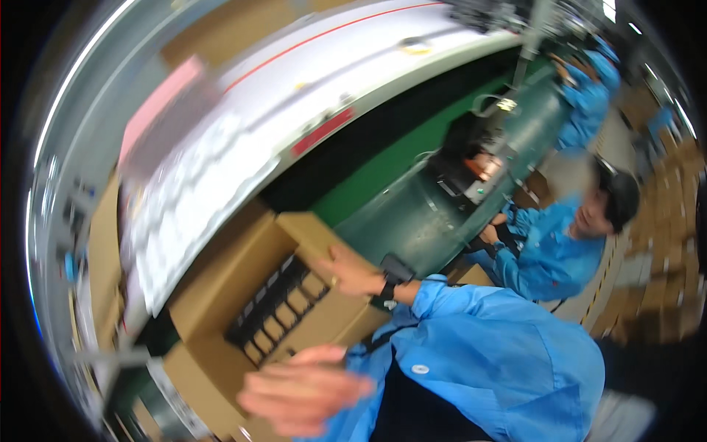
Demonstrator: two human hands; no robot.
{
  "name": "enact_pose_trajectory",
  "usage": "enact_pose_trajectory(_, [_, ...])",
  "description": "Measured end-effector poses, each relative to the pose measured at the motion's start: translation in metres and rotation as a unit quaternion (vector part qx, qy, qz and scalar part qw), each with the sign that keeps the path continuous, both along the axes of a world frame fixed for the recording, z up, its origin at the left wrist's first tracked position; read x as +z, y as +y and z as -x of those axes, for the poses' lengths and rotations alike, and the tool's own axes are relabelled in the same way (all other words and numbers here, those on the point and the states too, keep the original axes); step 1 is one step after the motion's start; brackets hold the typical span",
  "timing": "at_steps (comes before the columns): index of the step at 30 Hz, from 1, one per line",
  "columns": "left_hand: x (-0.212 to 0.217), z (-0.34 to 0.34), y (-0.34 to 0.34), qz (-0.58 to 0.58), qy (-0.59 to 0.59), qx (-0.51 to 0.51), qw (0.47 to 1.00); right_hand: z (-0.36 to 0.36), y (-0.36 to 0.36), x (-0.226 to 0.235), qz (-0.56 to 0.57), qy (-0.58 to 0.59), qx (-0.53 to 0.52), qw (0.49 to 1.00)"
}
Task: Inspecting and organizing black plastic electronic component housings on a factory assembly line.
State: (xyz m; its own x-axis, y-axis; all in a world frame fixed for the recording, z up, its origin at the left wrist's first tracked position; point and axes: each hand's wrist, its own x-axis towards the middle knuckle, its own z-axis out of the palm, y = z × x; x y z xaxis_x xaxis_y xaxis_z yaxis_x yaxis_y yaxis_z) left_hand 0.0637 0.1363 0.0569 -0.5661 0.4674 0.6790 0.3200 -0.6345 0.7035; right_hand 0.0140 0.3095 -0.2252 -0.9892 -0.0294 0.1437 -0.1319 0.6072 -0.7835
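An open cardboard box (210, 295) stands in front of me with its flaps spread. Inside it lies a row of black parts with pale gaps (283, 313), which I cannot name. My right hand (352, 271), with a dark watch at the wrist, holds the box's edge at a raised flap, its fingers bent over it. Nearer to me, above the box's near side, my left hand (305, 390) is smeared by motion. Whether it holds anything does not show.
A green conveyor belt (398, 228) runs away to the right, carrying a dark device (456, 166). Left of it is a white bench (294, 88) with plastic wrap (199, 199) and a pink box (158, 110). A seated co-worker in blue (552, 243) is close by; stacked cartons (663, 236) stand beyond.
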Motion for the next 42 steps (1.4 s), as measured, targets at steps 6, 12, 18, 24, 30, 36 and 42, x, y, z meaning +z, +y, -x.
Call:
enact_pose_trajectory(6, [0.075,0.022,0.003,-0.393,0.100,-0.360,0.840,-0.001,0.009,0.022,-0.048,-0.001,-0.006,0.999])
enact_pose_trajectory(12, [0.075,-0.045,-0.054,-0.348,-0.060,-0.169,0.920,-0.001,0.014,0.026,0.009,-0.052,0.036,0.998])
enact_pose_trajectory(18, [0.069,-0.063,-0.071,-0.354,-0.034,-0.145,0.923,-0.002,0.020,0.019,0.004,-0.054,0.038,0.998])
enact_pose_trajectory(24, [0.082,-0.066,-0.080,-0.341,0.000,-0.098,0.935,-0.001,0.017,0.025,0.006,-0.060,0.039,0.997])
enact_pose_trajectory(30, [0.082,-0.070,-0.090,-0.334,-0.007,-0.011,0.942,-0.001,0.021,0.021,-0.002,-0.053,0.029,0.998])
enact_pose_trajectory(36, [0.078,-0.058,-0.093,-0.342,0.089,-0.101,0.930,-0.004,0.018,0.024,0.000,-0.055,0.040,0.998])
enact_pose_trajectory(42, [0.079,-0.054,-0.112,-0.293,0.039,-0.121,0.948,-0.004,0.017,0.019,0.007,-0.048,0.045,0.998])
